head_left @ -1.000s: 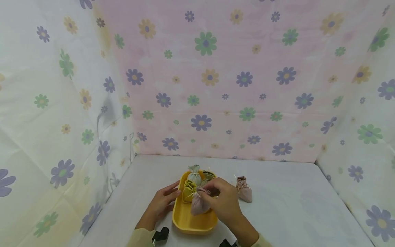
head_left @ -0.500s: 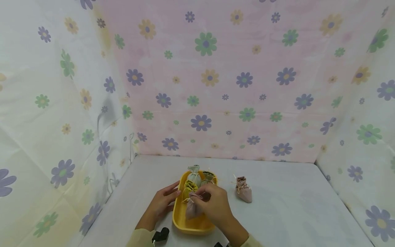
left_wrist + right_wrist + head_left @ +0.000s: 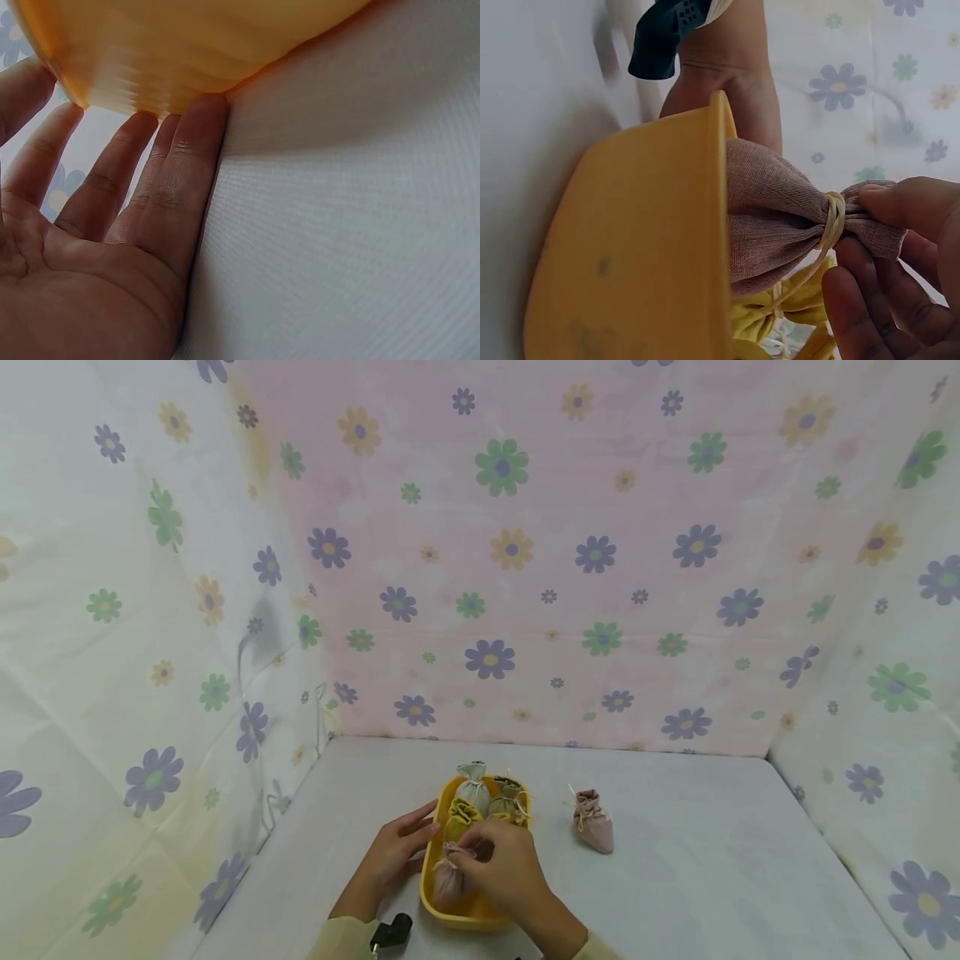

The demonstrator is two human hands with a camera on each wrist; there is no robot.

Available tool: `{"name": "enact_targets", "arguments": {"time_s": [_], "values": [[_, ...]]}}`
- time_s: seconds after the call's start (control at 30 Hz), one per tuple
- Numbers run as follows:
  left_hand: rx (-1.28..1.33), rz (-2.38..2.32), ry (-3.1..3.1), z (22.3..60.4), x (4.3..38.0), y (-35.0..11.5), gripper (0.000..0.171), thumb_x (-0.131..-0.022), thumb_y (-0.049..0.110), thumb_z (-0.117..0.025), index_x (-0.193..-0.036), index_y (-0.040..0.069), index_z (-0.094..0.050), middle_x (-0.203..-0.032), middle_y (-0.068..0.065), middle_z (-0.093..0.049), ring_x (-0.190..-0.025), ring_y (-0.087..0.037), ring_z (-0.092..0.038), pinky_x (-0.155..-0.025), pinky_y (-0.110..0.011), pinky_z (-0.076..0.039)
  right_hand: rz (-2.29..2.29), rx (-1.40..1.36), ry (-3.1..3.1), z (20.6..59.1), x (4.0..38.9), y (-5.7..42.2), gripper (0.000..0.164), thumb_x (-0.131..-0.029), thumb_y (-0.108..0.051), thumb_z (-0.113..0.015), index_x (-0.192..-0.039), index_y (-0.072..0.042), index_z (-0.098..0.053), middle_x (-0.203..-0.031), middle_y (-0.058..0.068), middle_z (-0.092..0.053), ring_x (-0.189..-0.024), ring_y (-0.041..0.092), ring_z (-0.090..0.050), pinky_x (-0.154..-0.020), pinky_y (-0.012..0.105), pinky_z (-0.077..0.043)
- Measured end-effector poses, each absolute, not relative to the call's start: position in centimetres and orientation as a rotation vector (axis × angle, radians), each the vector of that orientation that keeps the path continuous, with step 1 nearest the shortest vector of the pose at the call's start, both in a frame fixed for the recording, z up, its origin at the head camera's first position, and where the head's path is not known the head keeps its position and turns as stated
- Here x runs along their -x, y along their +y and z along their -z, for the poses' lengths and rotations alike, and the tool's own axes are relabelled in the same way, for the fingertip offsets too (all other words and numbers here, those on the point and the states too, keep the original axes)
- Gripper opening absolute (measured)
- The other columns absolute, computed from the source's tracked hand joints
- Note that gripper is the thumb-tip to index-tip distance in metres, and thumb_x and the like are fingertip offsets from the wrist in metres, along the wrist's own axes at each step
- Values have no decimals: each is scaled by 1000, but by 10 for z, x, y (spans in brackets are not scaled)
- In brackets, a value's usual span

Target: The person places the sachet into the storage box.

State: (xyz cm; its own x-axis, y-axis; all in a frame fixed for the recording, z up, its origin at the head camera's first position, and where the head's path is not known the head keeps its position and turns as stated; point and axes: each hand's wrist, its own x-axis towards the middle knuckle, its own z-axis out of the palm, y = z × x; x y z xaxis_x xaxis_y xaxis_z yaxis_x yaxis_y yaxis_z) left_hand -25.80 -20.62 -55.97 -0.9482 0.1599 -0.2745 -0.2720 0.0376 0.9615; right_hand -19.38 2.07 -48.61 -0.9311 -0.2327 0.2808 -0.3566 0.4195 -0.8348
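A mauve drawstring pouch (image 3: 448, 883) sits low in the near left part of the yellow tray (image 3: 471, 923). By its gathered top, above the cord, my right hand (image 3: 510, 868) pinches it between thumb and fingers. In the right wrist view the pouch (image 3: 772, 217) bulges behind the tray wall. My left hand (image 3: 397, 847) touches the tray's left side; the left wrist view shows its fingers (image 3: 184, 172) extended against the yellow wall. Farther back in the tray stand a pale pouch (image 3: 473, 789), an olive pouch (image 3: 507, 797) and a mustard-yellow pouch (image 3: 462, 817).
A dusty-pink pouch (image 3: 594, 827) lies on the white table (image 3: 697, 852) to the right of the tray. Flower-patterned cloth (image 3: 551, 643) hangs behind and at both sides. Part of another yellow item beside my right fingers is mostly hidden.
My right hand has carried the mauve pouch leftward and toward the near end of the tray, and lower. The left hand and the tray stay where they were.
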Motion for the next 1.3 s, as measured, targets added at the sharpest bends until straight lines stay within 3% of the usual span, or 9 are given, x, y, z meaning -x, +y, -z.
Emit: {"name": "enact_targets", "arguments": {"time_s": [0.57,0.93,1.3], "values": [[117,-1970,2006,560,261,-206,69,-91,46,-77,-153,28,-52,-158,-20,-48,-131,-31,-62,-95,-45,-61,-1469,-516,-2649,496,196,19,17,-88,-44,-82,-84,-29,-76,-82,-18,-66,-75,4,-60,-64,18,-52],[134,-1991,2001,560,258,-206,69,-93,45,-76,-154,26,-51,-158,-21,-46,-128,-29,-64,-96,-46,-61,-1369,-533,-2631,488,192,23,20,-86,-47,-82,-92,-29,-78,-87,-19,-71,-76,4,-65,-65,17,-53],[124,-1984,2013,561,259,-206,71,-91,46,-77,-154,26,-51,-159,-22,-45,-128,-29,-64,-95,-46,-61,-1350,-511,-2492,484,197,45,22,-89,-33,-83,-105,-18,-78,-101,-3,-77,-81,8,-71,-65,20,-58]]}}
